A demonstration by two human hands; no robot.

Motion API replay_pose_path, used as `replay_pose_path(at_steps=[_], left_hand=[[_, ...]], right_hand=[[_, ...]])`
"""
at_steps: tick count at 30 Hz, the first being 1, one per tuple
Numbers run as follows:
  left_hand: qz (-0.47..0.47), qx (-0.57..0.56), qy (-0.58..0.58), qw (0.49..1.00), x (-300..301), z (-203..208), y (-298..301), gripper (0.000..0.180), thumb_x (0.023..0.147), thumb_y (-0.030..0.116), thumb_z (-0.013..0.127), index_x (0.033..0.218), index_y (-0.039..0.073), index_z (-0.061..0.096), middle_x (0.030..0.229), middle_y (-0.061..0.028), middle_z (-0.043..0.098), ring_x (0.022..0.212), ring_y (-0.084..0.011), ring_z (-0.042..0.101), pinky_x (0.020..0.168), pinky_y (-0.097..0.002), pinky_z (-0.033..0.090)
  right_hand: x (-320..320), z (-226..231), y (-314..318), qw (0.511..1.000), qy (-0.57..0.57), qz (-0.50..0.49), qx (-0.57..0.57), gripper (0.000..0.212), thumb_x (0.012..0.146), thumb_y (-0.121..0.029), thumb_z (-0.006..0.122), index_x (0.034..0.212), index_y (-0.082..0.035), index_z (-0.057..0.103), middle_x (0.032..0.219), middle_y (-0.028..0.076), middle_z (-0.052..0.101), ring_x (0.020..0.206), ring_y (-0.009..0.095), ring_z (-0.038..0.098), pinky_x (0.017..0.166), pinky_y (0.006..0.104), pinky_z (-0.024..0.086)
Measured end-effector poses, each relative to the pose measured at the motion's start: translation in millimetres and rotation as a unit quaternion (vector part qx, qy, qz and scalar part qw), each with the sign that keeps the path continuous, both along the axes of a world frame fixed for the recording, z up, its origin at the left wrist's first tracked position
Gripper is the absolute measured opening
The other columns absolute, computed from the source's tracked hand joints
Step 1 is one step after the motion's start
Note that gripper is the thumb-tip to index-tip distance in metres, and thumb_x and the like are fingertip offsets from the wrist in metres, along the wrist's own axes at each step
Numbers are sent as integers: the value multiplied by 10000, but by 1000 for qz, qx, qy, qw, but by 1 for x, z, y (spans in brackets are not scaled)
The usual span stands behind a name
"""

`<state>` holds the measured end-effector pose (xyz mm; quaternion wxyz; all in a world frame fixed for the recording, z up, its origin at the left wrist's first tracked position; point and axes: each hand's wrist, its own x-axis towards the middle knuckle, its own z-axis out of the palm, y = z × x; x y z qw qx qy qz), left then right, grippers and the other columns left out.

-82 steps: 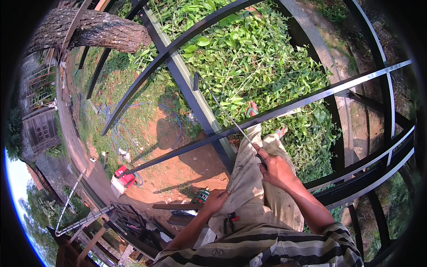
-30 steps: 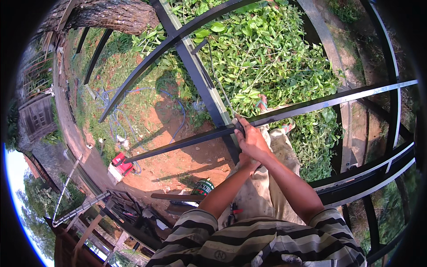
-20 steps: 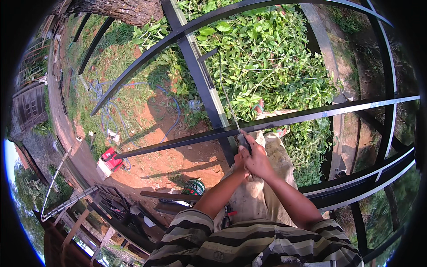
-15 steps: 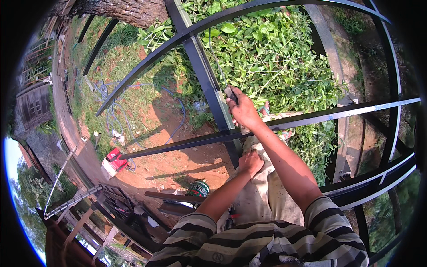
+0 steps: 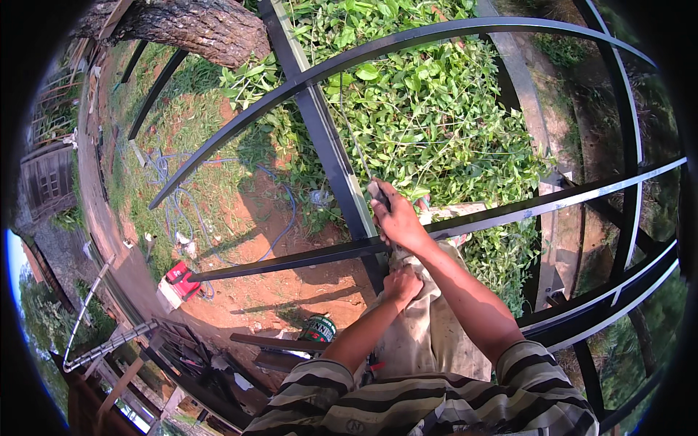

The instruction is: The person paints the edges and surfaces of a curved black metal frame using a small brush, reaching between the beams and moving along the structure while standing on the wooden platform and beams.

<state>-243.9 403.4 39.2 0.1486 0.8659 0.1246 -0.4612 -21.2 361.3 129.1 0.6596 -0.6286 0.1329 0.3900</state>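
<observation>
My right hand [image 5: 400,221] is closed around a small grey and dark object [image 5: 376,192] whose kind I cannot make out. A thin dark strip or wire [image 5: 350,131] runs from it along the dark metal beam [image 5: 331,149] toward the far side. This hand is over the beam's right edge, just beyond a dark crossbar [image 5: 291,263]. Closer to me, my left hand [image 5: 404,285] makes a fist in front of my light trousers [image 5: 443,330]. Whatever it grips, if anything, is hidden.
A long curved metal bar [image 5: 392,38] arches across the far side. Dense green leaves [image 5: 429,109] fill the space below the frame. On the dirt at left lie a red and white machine [image 5: 177,285] and blue cable [image 5: 294,207]. A green bucket [image 5: 318,328] stands nearby.
The whole view has shifted, so the frame sits lower in the picture. My right hand has come slightly nearer the crossbar with the small object. My left hand remains a fist.
</observation>
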Motion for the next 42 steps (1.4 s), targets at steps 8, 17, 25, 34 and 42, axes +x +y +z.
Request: replay_pose_path(at_steps=[8, 17, 25, 34, 42], left_hand=[[-5, 3, 60, 998, 4, 6, -5, 470, 931, 471, 516, 1222, 155, 706, 1298, -146, 678, 1179, -331, 659, 997, -454, 528], [-94, 34, 45, 994, -6, -8, -6, 442, 921, 431, 576, 1143, 78, 722, 1182, -175, 716, 1127, -334, 684, 943, -459, 544], [-100, 34, 18, 994, 18, 4, -23, 441, 883, 401, 578, 1238, 172, 703, 1249, -165, 698, 1188, -356, 652, 1007, -476, 512], [-302, 10, 14, 953, 95, 75, -121, 585, 936, 503, 535, 1367, 116, 617, 1401, -174, 618, 1284, -376, 596, 1063, -491, 471], [-209, -241, -132, 939, 129, 103, -154, 336, 960, 323, 634, 1146, 70, 752, 1098, -179, 752, 1007, -331, 714, 920, -385, 520]], right_hand=[[0, -27, -4, 996, -70, 45, -22, 469, 984, -118, 525, 1425, 13, 436, 696, 207, 680, 579, 334, 690, 632, 454, 574], [-191, 102, -185, 994, 95, 53, 6, 444, 1026, -273, 540, 1416, -69, 484, 799, 46, 634, 536, 121, 577, 506, 313, 493], [-271, 179, -269, 991, 61, -97, -64, 626, 976, -188, 618, 1549, -117, 376, 857, 105, 676, 519, 158, 587, 498, 335, 505], [-372, 287, -321, 928, 20, -345, -143, 640, 932, -87, 666, 1525, -111, 426, 789, 83, 634, 506, 134, 571, 487, 325, 484], [-439, 295, -327, 807, -7, -581, -103, 656, 953, -54, 637, 1538, -109, 345, 740, 64, 610, 443, 140, 563, 385, 306, 455]])
